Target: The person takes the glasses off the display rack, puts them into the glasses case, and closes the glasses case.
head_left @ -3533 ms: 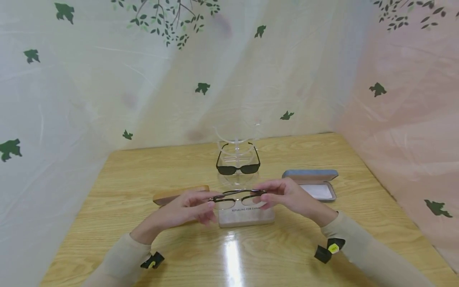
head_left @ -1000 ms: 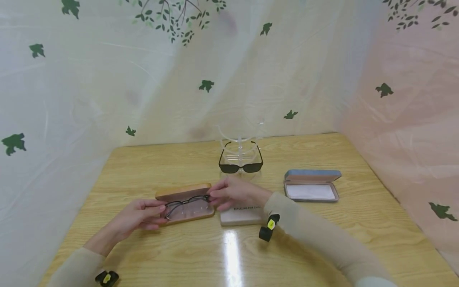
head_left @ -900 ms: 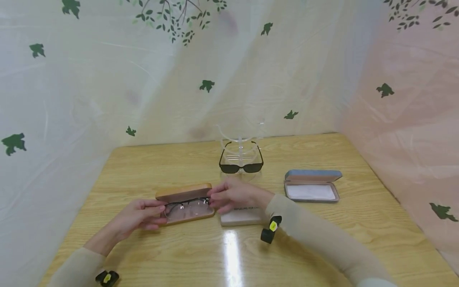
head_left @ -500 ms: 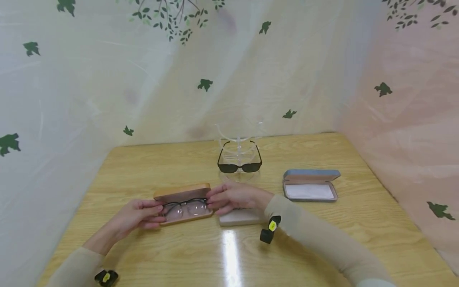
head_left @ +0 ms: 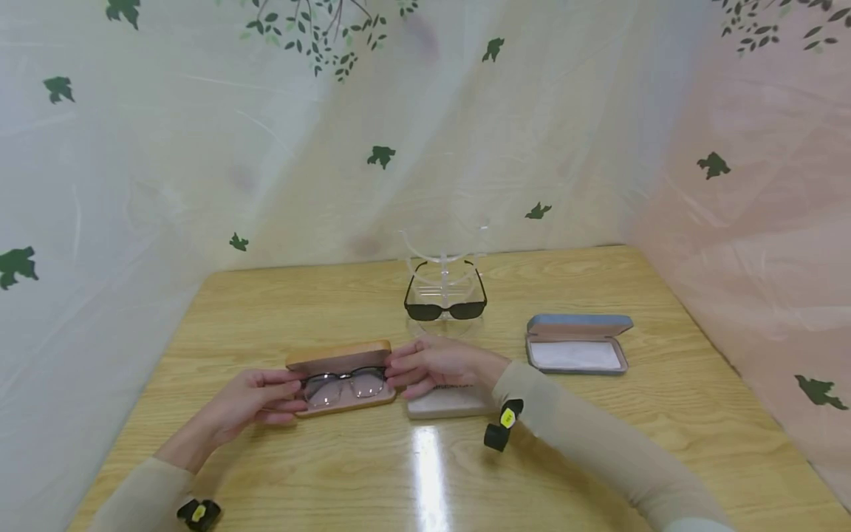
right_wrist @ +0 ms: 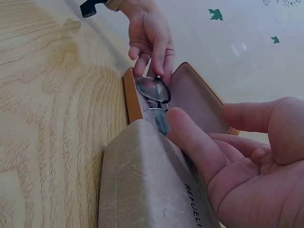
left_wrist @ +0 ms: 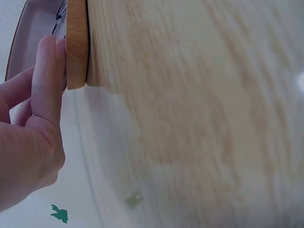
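Black-topped eyeglasses [head_left: 343,386] with clear lenses lie in an open orange-brown glasses case [head_left: 346,407] with a pinkish lining. My left hand [head_left: 255,399] holds their left end at the case's edge, fingers reaching inside. At the right end, my right hand [head_left: 442,362] has its fingertips on the frame, beside the raised lid [right_wrist: 199,97]. The right wrist view shows its thumb [right_wrist: 183,121] right against the glasses and another finger [right_wrist: 237,116] overlapping the lid. A closed pale case with lettering [head_left: 452,404] lies under my right hand.
Black sunglasses [head_left: 445,310] rest on a clear display stand [head_left: 445,270] behind the cases. To the right, an open blue case [head_left: 578,323] contains a white cloth [head_left: 575,355]. Patterned curtains [head_left: 299,185] enclose the wooden table [head_left: 319,465] at the back and sides.
Both hands have carried the eyeglasses from above the pale case leftward into the orange-brown case. Within the last second the glasses have tipped so their lenses face up; the hands have barely moved.
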Available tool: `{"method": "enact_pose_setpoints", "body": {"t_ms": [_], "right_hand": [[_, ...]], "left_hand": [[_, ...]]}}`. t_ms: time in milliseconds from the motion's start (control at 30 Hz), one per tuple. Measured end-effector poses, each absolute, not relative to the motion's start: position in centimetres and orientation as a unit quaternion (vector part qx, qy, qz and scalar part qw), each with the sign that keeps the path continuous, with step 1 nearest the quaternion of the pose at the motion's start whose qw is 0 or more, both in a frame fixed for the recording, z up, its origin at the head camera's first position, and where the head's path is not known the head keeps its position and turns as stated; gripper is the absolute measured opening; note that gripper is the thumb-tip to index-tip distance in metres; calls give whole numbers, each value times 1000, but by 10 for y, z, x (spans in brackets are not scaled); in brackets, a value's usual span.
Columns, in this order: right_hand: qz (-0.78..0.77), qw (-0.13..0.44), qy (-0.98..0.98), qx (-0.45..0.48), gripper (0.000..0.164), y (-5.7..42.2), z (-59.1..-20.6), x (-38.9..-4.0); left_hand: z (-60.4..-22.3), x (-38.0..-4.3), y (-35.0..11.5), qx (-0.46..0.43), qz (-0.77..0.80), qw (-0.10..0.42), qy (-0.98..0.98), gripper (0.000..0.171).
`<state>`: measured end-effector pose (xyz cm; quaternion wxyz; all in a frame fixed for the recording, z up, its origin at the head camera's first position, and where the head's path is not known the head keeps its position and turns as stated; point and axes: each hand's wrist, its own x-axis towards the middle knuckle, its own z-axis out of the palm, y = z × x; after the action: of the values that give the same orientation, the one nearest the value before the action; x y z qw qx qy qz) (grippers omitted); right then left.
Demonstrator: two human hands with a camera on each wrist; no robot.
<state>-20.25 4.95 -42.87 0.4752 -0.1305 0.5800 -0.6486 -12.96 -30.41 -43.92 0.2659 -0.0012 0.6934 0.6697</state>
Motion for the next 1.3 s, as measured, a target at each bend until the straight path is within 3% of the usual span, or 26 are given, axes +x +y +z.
{"method": "enact_pose_setpoints", "body": {"t_ms": [433, 700, 867, 1100, 1300], "right_hand": [[-649, 479, 576, -132, 42, 56, -427, -205], [-635, 488, 585, -127, 44, 64, -421, -211], [-641, 453, 610, -112, 44, 70, -413, -218], [-627, 440, 633, -113, 56, 66, -410, -223], [-618, 451, 634, -109, 55, 59, -414, -223]], "left_hand": [[-437, -132, -305, -2, 668, 264, 696, 55], [-422, -134, -307, -27, 589, 260, 765, 58], [-413, -138, -309, -53, 548, 246, 798, 57], [-417, -142, -307, -36, 571, 250, 781, 70], [-424, -144, -303, -41, 577, 258, 774, 73]]}}
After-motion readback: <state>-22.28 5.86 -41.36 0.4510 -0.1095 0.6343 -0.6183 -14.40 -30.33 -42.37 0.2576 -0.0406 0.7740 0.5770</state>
